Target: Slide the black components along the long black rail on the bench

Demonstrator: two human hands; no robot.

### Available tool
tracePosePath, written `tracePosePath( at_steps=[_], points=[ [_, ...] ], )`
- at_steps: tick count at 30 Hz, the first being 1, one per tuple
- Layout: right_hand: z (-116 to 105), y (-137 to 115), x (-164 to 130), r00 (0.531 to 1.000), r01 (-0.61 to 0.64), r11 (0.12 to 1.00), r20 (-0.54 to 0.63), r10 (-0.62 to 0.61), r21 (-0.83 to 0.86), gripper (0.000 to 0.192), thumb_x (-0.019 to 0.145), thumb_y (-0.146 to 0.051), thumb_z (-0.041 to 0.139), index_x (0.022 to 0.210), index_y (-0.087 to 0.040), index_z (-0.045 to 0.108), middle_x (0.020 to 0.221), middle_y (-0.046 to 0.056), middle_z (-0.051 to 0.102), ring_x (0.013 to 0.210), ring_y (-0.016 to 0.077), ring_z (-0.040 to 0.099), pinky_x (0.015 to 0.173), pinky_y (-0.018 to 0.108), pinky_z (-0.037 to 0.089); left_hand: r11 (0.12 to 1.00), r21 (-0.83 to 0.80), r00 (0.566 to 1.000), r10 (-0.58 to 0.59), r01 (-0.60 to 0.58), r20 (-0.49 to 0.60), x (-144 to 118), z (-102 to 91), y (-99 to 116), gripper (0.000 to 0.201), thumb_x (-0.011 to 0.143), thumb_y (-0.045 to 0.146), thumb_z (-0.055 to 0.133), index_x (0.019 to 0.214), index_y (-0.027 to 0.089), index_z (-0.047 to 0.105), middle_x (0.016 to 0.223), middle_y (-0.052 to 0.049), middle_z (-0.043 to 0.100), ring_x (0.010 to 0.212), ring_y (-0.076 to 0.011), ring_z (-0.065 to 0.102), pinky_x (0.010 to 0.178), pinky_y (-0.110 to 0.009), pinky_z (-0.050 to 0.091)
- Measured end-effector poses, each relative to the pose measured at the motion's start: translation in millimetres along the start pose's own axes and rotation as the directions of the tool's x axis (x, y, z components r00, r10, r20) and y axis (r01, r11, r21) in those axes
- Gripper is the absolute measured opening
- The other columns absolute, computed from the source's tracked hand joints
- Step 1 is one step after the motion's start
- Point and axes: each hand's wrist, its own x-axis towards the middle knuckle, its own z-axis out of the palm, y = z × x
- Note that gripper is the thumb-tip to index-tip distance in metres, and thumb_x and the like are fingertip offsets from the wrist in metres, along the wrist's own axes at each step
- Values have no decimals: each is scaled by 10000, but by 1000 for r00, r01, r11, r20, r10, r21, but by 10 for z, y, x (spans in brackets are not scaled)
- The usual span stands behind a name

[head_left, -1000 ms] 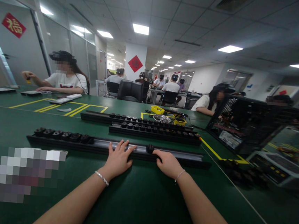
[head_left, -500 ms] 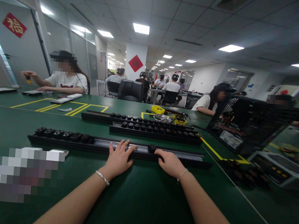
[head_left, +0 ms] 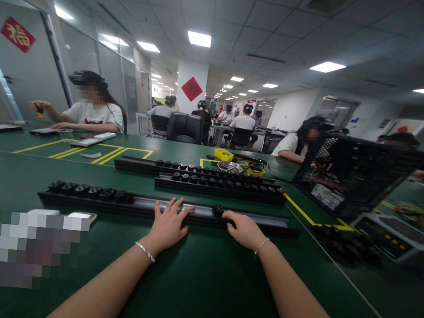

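A long black track (head_left: pixel 92 205) lies crosswise on the table, with a shiny strip along its channel. Several black socket-like modules (head_left: pixel 83 190) sit in a row at its left end. My left hand (head_left: pixel 170 224) rests on the middle of the track, fingers spread over the channel. Farther right, a single black module (head_left: pixel 218 210) stands in the channel. The curled fingers of my right hand (head_left: pixel 243 231) are closed at that module's right side; the fingertips are partly hidden.
Behind lie two more black tracks (head_left: pixel 220 193) filled with modules. An open computer case (head_left: pixel 362 177), a power supply unit (head_left: pixel 394 237) and dark parts (head_left: pixel 345 246) are on the right. Yellow trays (head_left: pixel 223 154) stand at the back. A phone (head_left: pixel 88 217) lies left. Co-workers sit around the table.
My right hand and the single module have shifted slightly to the right along the track. My left hand stays spread in the same place.
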Motion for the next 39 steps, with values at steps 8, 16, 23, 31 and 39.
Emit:
tracePosePath(
  at_steps=[8, 16, 23, 31, 39],
  points=[
    [12, 34, 2, 1000, 10, 1000, -1, -10, 17, 347, 797, -213, 436, 1104, -255, 591, 1086, 29, 665, 977, 198, 608, 848, 293, 420, 1000, -5, 1000, 1, -1, -1, 3, 16, -15, 575, 782, 422, 531, 1338, 404, 386, 1450, -98, 373, 1353, -318, 269, 1016, -693, 81],
    [-19, 51, 0, 1000, 26, 998, -4, -25, 49, 323, 796, -198, 436, 1068, -235, 605, 1053, 41, 668, 953, 191, 606, 841, 288, 421, 1000, 10, 1000, -2, 2, 0, -3, -5, 2, 571, 784, 420, 529, 1338, 396, 394, 1447, -91, 379, 1350, -325, 269, 1023, -689, 79],
    [-25, 71, -4, 1000, 19, 998, -12, -18, 61, 306, 790, -187, 449, 1038, -238, 621, 1019, 37, 677, 929, 181, 609, 840, 284, 420, 1000, 6, 1000, -2, 2, -7, -1, -14, 10, 564, 781, 406, 529, 1331, 397, 404, 1446, -96, 382, 1350, -321, 276, 1017, -688, 97],
    [-34, 79, -8, 999, 32, 997, -18, -31, 72, 300, 782, -178, 456, 1026, -232, 622, 1019, 37, 676, 930, 176, 610, 846, 281, 422, 1000, 2, 1000, -3, 3, -5, -4, -7, 6, 562, 783, 414, 527, 1331, 396, 405, 1444, -97, 385, 1351, -318, 275, 1022, -687, 90],
    [-62, 76, -10, 1000, 7, 998, -15, -6, 69, 265, 781, -182, 475, 993, -237, 624, 992, 27, 676, 908, 171, 612, 822, 273, 426, 1000, 0, 1000, -16, 16, 23, -1, -33, 19, 566, 784, 413, 528, 1336, 392, 403, 1453, -88, 373, 1359, -324, 257, 1032, -681, 79]
  ],
)
